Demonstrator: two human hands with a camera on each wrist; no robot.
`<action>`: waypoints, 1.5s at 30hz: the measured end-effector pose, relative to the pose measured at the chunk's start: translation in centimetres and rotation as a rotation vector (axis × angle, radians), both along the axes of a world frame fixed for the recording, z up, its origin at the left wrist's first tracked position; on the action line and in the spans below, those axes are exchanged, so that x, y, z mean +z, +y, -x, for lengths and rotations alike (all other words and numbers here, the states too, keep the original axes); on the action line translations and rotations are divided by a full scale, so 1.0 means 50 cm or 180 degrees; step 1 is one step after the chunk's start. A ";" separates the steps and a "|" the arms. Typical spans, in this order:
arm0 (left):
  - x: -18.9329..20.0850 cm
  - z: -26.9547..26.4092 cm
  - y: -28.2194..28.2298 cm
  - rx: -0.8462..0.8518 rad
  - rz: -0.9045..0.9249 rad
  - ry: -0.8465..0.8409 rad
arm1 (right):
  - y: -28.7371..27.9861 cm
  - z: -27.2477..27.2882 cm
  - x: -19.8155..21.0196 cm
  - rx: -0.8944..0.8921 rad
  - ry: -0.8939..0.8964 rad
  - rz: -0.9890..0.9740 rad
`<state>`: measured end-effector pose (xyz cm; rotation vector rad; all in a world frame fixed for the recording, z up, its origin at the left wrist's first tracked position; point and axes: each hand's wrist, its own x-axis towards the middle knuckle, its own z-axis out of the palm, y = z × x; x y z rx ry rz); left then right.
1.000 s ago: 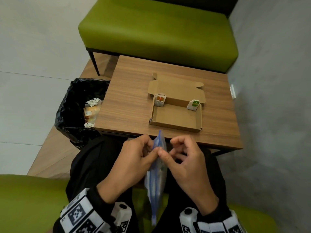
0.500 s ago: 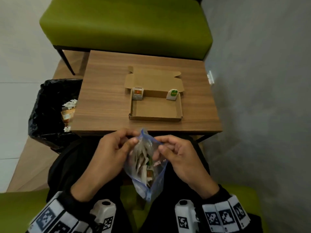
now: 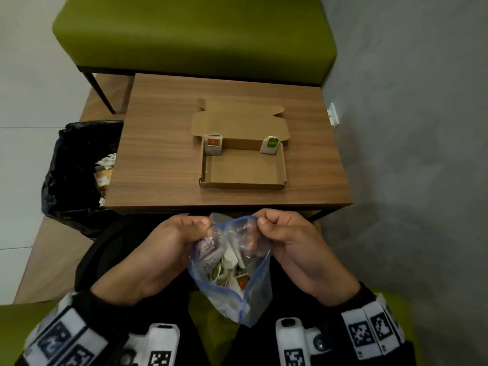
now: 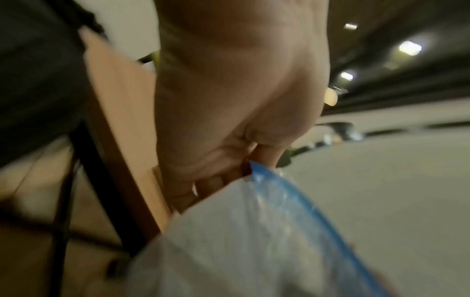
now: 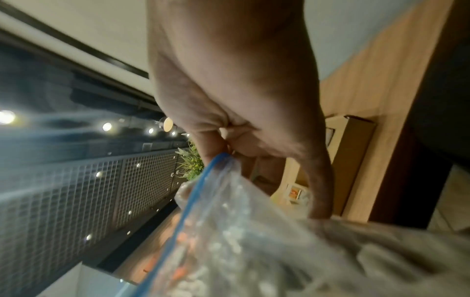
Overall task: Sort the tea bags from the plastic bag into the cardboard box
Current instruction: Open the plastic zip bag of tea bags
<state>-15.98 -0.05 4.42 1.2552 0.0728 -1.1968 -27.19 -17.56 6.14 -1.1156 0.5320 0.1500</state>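
A clear plastic bag point(image 3: 232, 273) with a blue zip rim hangs over my lap, its mouth pulled wide. Several tea bags point(image 3: 229, 262) lie inside it. My left hand point(image 3: 182, 233) pinches the left side of the rim and my right hand point(image 3: 274, 231) pinches the right side. The bag point(image 4: 254, 231) fills the lower left wrist view under my left hand point(image 4: 244, 152). In the right wrist view my right hand point(image 5: 229, 140) grips the bag point(image 5: 229, 231). An open cardboard box point(image 3: 243, 170) sits on the wooden table point(image 3: 158, 154). An orange-label tea bag point(image 3: 212, 143) and a green-label tea bag point(image 3: 270, 145) lean at its back corners.
A black-lined bin point(image 3: 76, 175) with litter stands left of the table. A green bench point(image 3: 195, 35) runs behind the table. A grey wall point(image 3: 409, 128) closes off the right side. I sit on a green seat point(image 3: 15, 328).
The bag was pinched shut one second ago; my hands have pulled its rim apart, so the mouth now gapes and the tea bags show. The head view has shifted.
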 end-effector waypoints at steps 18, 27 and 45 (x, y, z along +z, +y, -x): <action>0.039 0.030 0.003 -0.0218 -0.0369 -0.2433 | 0.027 0.008 -0.002 -0.0051 0.0178 0.1427; 0.053 0.039 0.005 0.0372 -0.0029 -0.1144 | 0.030 0.035 -0.025 0.0120 0.0083 0.2806; 0.089 0.030 0.010 -0.0672 -0.0466 -0.4054 | -0.008 0.011 0.002 0.0744 -0.0206 0.1139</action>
